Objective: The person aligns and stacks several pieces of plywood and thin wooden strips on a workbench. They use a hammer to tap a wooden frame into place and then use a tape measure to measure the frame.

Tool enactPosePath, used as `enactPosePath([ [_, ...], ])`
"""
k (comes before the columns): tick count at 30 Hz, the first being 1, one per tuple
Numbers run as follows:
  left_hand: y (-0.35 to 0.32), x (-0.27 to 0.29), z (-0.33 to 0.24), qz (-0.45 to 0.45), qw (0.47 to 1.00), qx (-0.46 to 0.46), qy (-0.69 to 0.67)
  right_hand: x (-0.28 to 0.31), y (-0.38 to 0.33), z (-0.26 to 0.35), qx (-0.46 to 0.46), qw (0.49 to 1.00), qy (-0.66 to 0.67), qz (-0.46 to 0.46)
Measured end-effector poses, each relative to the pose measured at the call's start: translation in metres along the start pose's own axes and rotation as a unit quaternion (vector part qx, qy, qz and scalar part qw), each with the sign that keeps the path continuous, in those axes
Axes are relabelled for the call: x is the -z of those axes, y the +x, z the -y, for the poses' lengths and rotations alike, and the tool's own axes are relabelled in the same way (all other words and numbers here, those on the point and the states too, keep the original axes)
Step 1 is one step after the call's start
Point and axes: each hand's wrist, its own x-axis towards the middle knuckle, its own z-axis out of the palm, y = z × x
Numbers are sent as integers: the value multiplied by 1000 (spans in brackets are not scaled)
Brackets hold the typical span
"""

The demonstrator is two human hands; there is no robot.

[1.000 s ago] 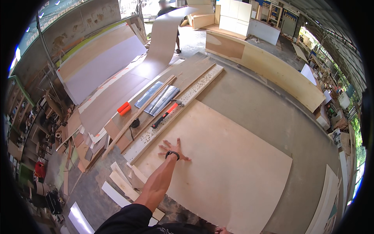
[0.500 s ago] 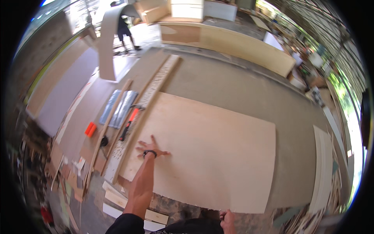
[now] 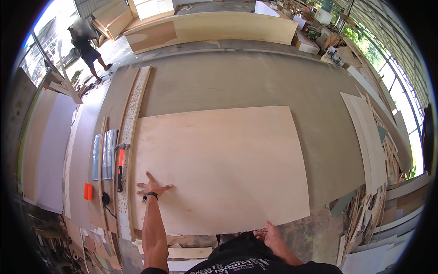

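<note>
Two bare hands rest on a large plywood sheet (image 3: 223, 169) lying flat on a workshop bench (image 3: 255, 77): left hand (image 3: 152, 186) splayed wide near its left edge, right hand (image 3: 269, 234) loosely spread at its near edge. Scrap offcuts (image 3: 378, 182) pile rightward.

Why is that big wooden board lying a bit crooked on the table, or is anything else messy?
The plywood sheet sits slightly askew, its left edge angled to the long perforated strip. The left hand lies flat on it; the right hand touches its near edge. Loose offcuts are heaped at the right. Nothing looks spilled or broken.
</note>
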Motion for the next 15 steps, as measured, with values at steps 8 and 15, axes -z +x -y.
enactPosePath([
  [8, 14, -9, 5, -12, 999, -27, 15, -3, 9, -9, 66, 995, 70, 17],
  [15, 9, -8, 10, 0, 1000, -22, 10, 14, -1, -2, 143, 970, 131, 144],
])
